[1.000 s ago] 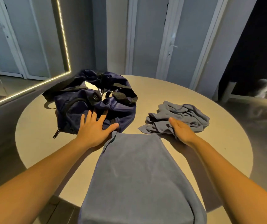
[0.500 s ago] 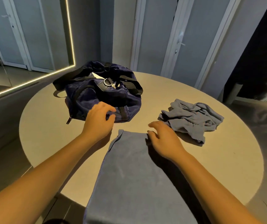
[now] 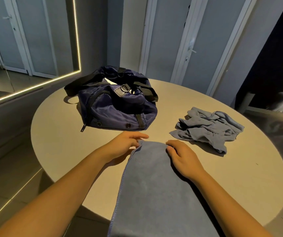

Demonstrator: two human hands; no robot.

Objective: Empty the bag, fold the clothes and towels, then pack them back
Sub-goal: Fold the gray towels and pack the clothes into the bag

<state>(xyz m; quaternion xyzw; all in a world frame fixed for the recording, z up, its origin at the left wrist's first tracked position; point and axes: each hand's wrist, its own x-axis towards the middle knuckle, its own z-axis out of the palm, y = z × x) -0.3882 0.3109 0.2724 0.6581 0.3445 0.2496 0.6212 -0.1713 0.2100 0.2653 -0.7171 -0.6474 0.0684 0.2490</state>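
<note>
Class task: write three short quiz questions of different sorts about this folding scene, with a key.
1. Fill in: seen from the person, the bag lies ___ of the crumpled cloth.
2. True or false: the crumpled cloth is inside the bag.
3. The left hand and right hand both grip: A the bag's strap, B the far corners of the towel, C the crumpled cloth.
Key: 1 left; 2 false; 3 B.

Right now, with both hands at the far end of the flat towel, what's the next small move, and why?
Probably lift the far edge and fold it back toward you. The left hand and right hand each seem to pinch a far corner of the towel, which lies smooth on the table with its near end hanging off the rim, so a fold looks set up.
</note>
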